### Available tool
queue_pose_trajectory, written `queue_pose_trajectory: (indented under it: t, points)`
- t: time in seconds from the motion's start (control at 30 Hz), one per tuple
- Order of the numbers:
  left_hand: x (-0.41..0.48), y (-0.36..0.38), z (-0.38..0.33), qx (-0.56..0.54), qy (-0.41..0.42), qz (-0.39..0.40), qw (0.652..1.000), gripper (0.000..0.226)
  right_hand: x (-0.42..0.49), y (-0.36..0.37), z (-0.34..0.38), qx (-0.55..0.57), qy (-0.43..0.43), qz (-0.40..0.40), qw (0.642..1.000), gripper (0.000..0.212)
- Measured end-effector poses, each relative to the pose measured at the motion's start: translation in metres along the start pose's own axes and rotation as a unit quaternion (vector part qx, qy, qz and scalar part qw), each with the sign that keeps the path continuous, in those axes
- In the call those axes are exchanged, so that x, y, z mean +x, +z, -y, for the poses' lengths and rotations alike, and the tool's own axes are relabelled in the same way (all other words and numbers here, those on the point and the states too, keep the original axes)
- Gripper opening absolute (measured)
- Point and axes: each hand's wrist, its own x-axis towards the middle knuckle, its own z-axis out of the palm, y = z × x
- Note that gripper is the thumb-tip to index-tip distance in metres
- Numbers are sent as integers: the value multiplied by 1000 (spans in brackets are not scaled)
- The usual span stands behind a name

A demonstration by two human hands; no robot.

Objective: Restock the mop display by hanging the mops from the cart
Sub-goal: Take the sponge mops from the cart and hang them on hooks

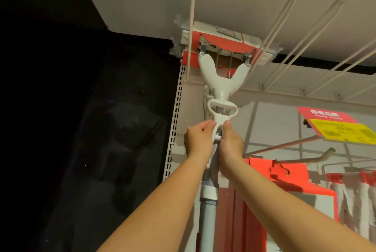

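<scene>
— Where is the mop (220, 81)?

— Upright at the left edge of the display. Its red-and-white wrapped head (221, 44) is right under the top panel (142, 1), beside a thin white peg (191, 28).

— And the hands?

— Both are on it. The left hand (198, 140) has its fingers curled round the stem of the white pull handle (221, 109). The right hand (232, 142) grasps the same stem from the other side (its fingers are hidden behind the stem, so I judge by the thumb). The grey pole (208, 207) runs down between the two forearms.

— Is the mop on a hook?

— I cannot tell; the head covers that spot.

— What is around it?

— A perforated upright (176, 119) stands just left of the mop. White wire hooks (301, 34) reach out from the back wall to the right. Near the display's right edge there is a red and yellow price tag (343, 129), and below it red cards (284, 174) and white fringed mops (356, 196) hang.
</scene>
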Motion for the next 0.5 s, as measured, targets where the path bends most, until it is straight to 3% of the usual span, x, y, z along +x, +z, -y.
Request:
queue_pose_trajectory:
  t: [0.17,0.3,0.5]
  points:
    - [0,10,27,17,-20,14,1000,21,13,-9,-21,-24,-6,-35,999,34]
    - [1,11,40,14,-12,-23,1000,23,23,-7,-29,-49,24,-17,998,34]
    - [-10,1,55,43,-20,11,999,28,25,-17,-43,-106,4,9,994,23]
